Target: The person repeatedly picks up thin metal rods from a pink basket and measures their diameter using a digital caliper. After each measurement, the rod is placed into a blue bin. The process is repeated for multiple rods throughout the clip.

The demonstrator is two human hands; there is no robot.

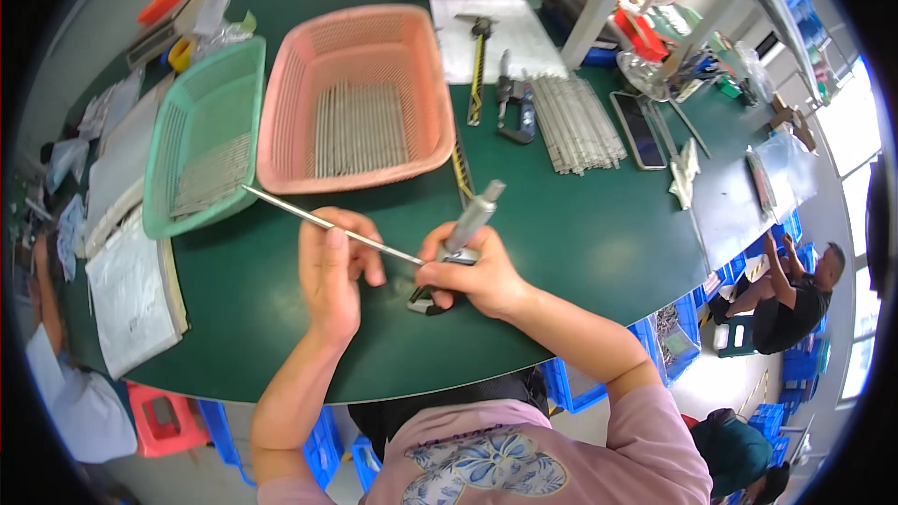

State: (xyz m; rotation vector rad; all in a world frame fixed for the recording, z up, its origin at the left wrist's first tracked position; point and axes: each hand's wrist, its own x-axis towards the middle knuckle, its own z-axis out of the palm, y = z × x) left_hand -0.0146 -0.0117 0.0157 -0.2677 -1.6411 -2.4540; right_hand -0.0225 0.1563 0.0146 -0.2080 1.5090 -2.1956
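Over the green table (524, 337), my left hand (329, 281) is closed on a thin metal rod (290, 209), with the thumb laid along it. The rod slants down to the right, and its lower end meets the micrometer (475, 215) in my right hand (486, 276). That hand grips the micrometer by its frame, with the grey thimble pointing up. My fingers partly hide the frame, so I cannot tell whether the rod sits between the jaws. Beyond my hands stands a pink basket (278, 131) with a row of similar rods (360, 131).
A green basket (253, 84) with rods stands at left, beside papers (140, 299). Farther right are a second micrometer (516, 108), a caliper (478, 65), stacked rods (575, 122) and a phone (639, 131). One person (795, 299) sits at right; another (84, 402) is at far left.
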